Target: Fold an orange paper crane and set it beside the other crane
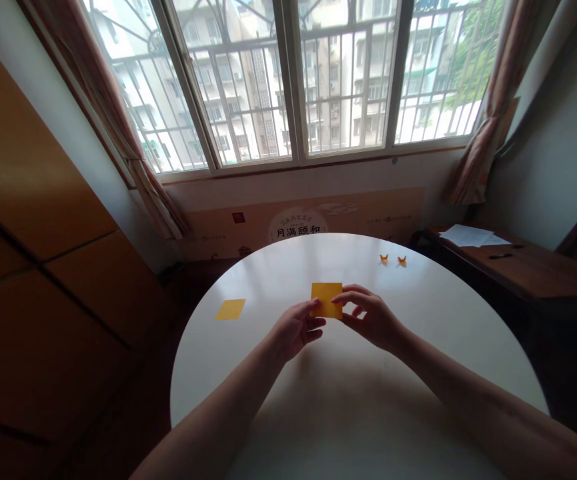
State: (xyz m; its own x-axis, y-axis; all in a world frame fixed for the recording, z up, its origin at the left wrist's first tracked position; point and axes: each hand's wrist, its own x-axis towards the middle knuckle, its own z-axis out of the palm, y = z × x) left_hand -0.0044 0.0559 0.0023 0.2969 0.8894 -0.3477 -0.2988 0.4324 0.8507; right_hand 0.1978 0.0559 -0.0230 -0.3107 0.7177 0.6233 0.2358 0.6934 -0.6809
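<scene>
A flat orange-yellow square of paper (326, 297) is held up over the middle of the round white table (398, 413). My left hand (299, 329) pinches its lower left edge, thumb on the front and the other fingers behind and below. On the right edge, my right hand (368, 312) grips the sheet between its fingertips. Another yellow sheet of paper (231, 309) lies flat on the table to the left. Two small folded paper birds, one (384, 259) beside the other (401, 261), stand near the far right rim.
A brown wooden side table (528, 267) at the right bears white papers (473, 235) and a small dark object. Behind the round table, a printed cardboard panel (348, 213) leans under a barred window. A wooden cabinet (33, 220) stands at the left.
</scene>
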